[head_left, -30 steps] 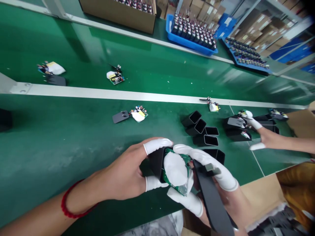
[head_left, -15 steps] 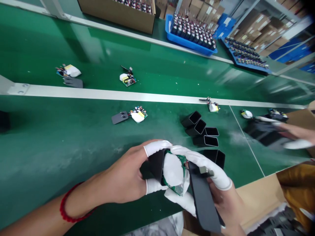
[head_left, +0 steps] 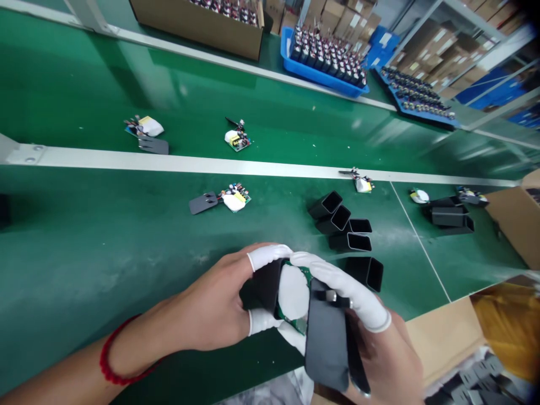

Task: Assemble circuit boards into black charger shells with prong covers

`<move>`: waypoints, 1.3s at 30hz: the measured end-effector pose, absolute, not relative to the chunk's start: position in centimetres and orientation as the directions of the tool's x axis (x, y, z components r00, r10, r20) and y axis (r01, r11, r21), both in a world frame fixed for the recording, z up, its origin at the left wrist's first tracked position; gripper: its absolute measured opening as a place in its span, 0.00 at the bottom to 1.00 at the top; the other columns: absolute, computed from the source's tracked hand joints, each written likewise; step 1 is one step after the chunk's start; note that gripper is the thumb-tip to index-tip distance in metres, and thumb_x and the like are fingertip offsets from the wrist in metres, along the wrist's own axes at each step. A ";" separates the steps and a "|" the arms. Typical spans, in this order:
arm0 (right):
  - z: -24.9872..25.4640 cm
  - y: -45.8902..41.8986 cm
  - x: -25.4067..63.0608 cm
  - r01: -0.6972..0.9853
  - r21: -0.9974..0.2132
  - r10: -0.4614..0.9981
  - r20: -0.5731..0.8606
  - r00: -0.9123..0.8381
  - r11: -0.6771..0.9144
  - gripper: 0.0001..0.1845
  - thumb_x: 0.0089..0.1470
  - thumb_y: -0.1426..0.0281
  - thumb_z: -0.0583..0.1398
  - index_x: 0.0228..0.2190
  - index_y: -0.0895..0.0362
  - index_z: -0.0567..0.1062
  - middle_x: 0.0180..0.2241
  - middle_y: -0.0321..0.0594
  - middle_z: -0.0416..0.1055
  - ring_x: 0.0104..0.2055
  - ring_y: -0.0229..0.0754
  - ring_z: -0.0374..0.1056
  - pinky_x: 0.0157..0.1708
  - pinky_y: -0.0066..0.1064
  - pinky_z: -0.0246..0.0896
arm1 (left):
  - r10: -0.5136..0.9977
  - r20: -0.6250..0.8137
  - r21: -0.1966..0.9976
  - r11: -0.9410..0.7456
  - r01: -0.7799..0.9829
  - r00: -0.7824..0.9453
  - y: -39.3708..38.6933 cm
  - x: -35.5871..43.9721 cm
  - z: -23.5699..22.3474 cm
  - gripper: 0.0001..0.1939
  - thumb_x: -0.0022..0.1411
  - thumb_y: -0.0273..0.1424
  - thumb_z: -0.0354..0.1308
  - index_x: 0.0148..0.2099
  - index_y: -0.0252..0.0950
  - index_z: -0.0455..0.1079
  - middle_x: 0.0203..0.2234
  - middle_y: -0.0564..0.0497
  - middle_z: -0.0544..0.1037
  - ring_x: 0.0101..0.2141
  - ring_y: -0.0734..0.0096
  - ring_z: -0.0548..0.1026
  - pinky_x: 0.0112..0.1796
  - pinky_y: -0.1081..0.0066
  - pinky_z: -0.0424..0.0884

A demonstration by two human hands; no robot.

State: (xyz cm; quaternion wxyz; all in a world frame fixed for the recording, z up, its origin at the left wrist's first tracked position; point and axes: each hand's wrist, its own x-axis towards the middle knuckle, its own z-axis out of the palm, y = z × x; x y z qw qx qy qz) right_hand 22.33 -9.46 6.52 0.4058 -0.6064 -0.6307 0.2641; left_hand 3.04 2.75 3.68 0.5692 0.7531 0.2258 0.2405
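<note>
My left hand [head_left: 215, 306], with white finger cots on thumb and finger, is closed around a black rectangular housing [head_left: 265, 287]. The housing's open end faces right. A green circuit board [head_left: 300, 325] with a white pad [head_left: 294, 292] sits partly inside that end. My right hand [head_left: 358, 298], also in white finger cots, grips the board at its edges. A dark grey end cap [head_left: 327, 337] with metal prongs stands beside the board at the right hand's palm, covering part of the board. The right fingertips below are partly hidden by the cap.
Several empty black housings [head_left: 350, 242] lie right of my hands. One board with its cap [head_left: 235, 198] lies ahead on the green bench; others [head_left: 238, 138] lie beyond the white rail [head_left: 202, 163]. Blue trays [head_left: 324, 76] stand at the back. A carton of grey parts [head_left: 442, 329] is lower right.
The end cap has swung left toward the housing, covering more of the board. Boards beyond the rail have shifted right. The other person's hands have left the black housings at right.
</note>
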 end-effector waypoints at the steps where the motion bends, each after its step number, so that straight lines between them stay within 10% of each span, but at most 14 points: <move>1: 6.8 -9.3 22.3 0.615 -0.773 0.978 0.208 0.016 0.154 0.47 0.43 0.79 0.67 0.63 0.44 0.63 0.57 0.41 0.72 0.54 0.57 0.73 0.51 0.40 0.72 | 0.608 0.098 0.965 -0.251 0.073 0.788 2.7 3.0 3.7 0.29 0.57 0.29 0.67 0.59 0.37 0.64 0.55 0.42 0.75 0.51 0.60 0.77 0.49 0.68 0.76; 7: 7.8 -8.7 22.0 0.788 -0.601 0.985 0.166 -0.041 0.135 0.44 0.49 0.75 0.63 0.65 0.44 0.58 0.44 0.42 0.78 0.40 0.50 0.78 0.38 0.35 0.76 | 0.563 0.067 0.977 -0.204 0.060 0.824 2.8 3.2 4.1 0.26 0.57 0.27 0.64 0.57 0.38 0.65 0.53 0.44 0.76 0.48 0.60 0.78 0.46 0.69 0.77; 13: 5.9 -8.1 21.7 0.368 -0.928 0.986 0.005 0.168 -0.059 0.50 0.44 0.61 0.73 0.65 0.46 0.60 0.29 0.35 0.73 0.21 0.36 0.61 0.18 0.26 0.63 | 0.573 -0.040 0.997 0.080 -0.007 0.819 2.8 3.8 3.4 0.25 0.56 0.31 0.67 0.54 0.37 0.65 0.38 0.49 0.81 0.39 0.62 0.81 0.39 0.68 0.78; 20: 4.8 -7.1 20.4 0.111 -0.983 0.973 -0.121 0.195 -0.144 0.28 0.51 0.63 0.69 0.54 0.50 0.73 0.48 0.46 0.75 0.45 0.47 0.73 0.44 0.36 0.72 | 0.626 -0.078 0.984 0.172 -0.041 0.776 1.9 4.3 2.2 0.31 0.51 0.27 0.70 0.56 0.39 0.66 0.47 0.45 0.79 0.46 0.57 0.79 0.47 0.60 0.77; 24: 3.0 -7.1 20.1 0.007 -0.961 0.940 -0.270 0.206 -0.278 0.37 0.46 0.61 0.72 0.56 0.50 0.69 0.54 0.46 0.70 0.43 0.45 0.73 0.45 0.36 0.72 | 0.648 -0.027 0.997 0.077 -0.031 0.761 1.9 4.2 1.2 0.29 0.52 0.28 0.69 0.56 0.39 0.66 0.49 0.45 0.78 0.48 0.57 0.79 0.49 0.60 0.75; 28: 1.8 -7.4 20.4 -0.177 -0.921 0.881 -0.386 0.274 -0.348 0.30 0.53 0.57 0.67 0.54 0.54 0.71 0.32 0.38 0.74 0.27 0.36 0.67 0.28 0.28 0.68 | 0.642 -0.030 0.999 -0.007 0.046 0.766 2.3 4.1 0.2 0.30 0.53 0.34 0.70 0.57 0.39 0.64 0.49 0.44 0.79 0.48 0.54 0.79 0.49 0.57 0.76; 33: 1.6 -7.1 19.9 -0.174 -0.899 0.871 -0.435 0.229 -0.403 0.25 0.54 0.57 0.66 0.50 0.55 0.74 0.21 0.31 0.65 0.21 0.32 0.57 0.19 0.22 0.54 | 0.610 0.047 0.899 -0.372 0.233 0.791 2.8 4.3 -0.6 0.37 0.53 0.44 0.70 0.59 0.33 0.61 0.58 0.35 0.72 0.63 0.48 0.65 0.67 0.43 0.44; 39: 0.1 -6.2 18.8 -0.144 -0.920 0.862 -0.392 0.322 -0.365 0.21 0.51 0.58 0.68 0.45 0.52 0.76 0.26 0.31 0.67 0.19 0.29 0.52 0.17 0.21 0.49 | 0.579 0.046 0.835 -0.469 0.287 0.814 2.8 4.2 -0.9 0.33 0.59 0.38 0.66 0.61 0.32 0.58 0.62 0.35 0.68 0.64 0.51 0.63 0.67 0.49 0.51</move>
